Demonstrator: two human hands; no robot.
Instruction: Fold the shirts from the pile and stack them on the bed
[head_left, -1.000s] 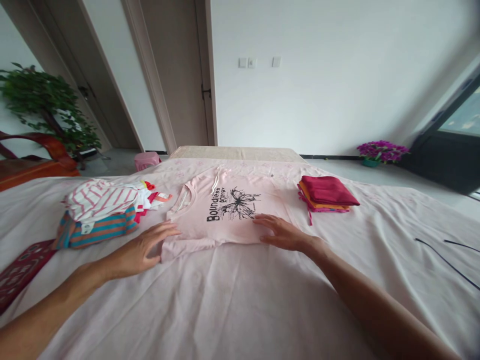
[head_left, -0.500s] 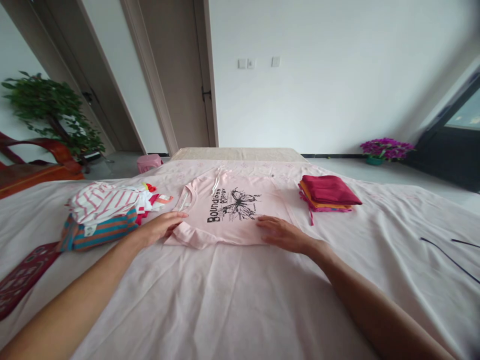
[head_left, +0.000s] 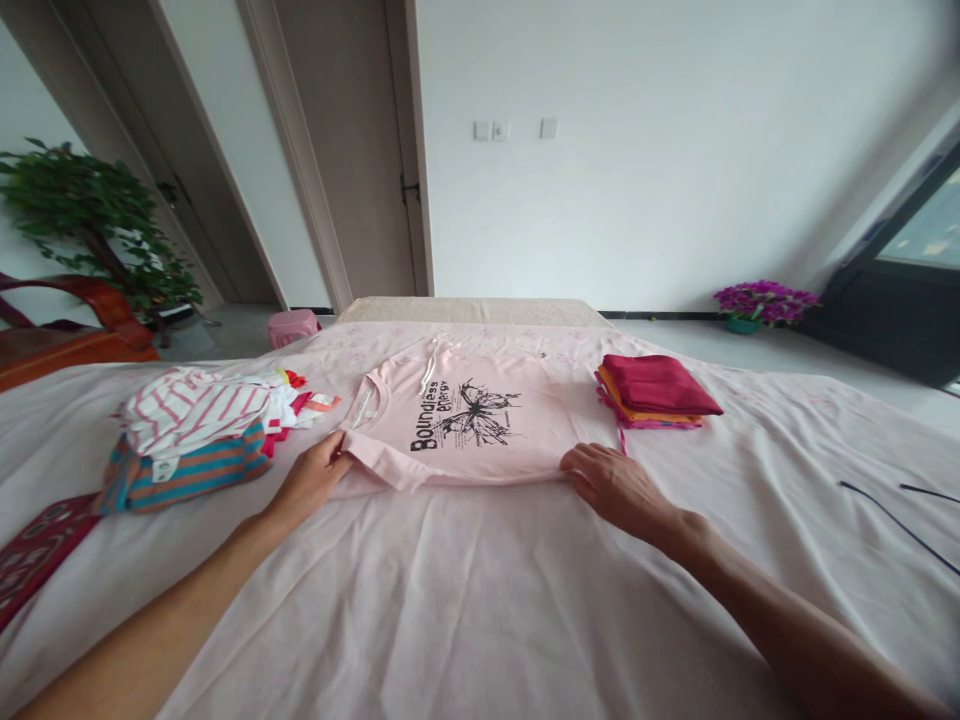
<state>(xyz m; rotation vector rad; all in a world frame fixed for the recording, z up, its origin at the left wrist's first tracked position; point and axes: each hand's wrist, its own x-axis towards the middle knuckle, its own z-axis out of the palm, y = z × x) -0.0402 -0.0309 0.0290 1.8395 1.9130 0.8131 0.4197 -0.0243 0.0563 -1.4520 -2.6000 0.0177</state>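
Observation:
A pale pink T-shirt (head_left: 525, 440) lies spread sideways on the bed sheet, its neckline to the left. Black "Boundless energy" lettering and a butterfly print face up. At the near left, by the shoulder and sleeve, my left hand (head_left: 319, 468) pinches the shirt's edge. My right hand (head_left: 611, 482) grips the near bottom corner, fingers closed on the cloth. Between both hands the near edge is drawn fairly straight and slightly raised. My fingertips are partly hidden by the fabric and by the hands themselves.
Left of the shirt sits a heap of striped clothes (head_left: 195, 420), beside a dark red patterned item (head_left: 45, 550). To the right are a stack of folded clothes (head_left: 660, 385) and thin black cords (head_left: 892, 515). A pink stool (head_left: 292, 327) stands beyond the bed.
My right hand has slid right along the near edge to the shirt's corner and closed on it. My left hand has moved slightly nearer and taken hold of the sleeve side.

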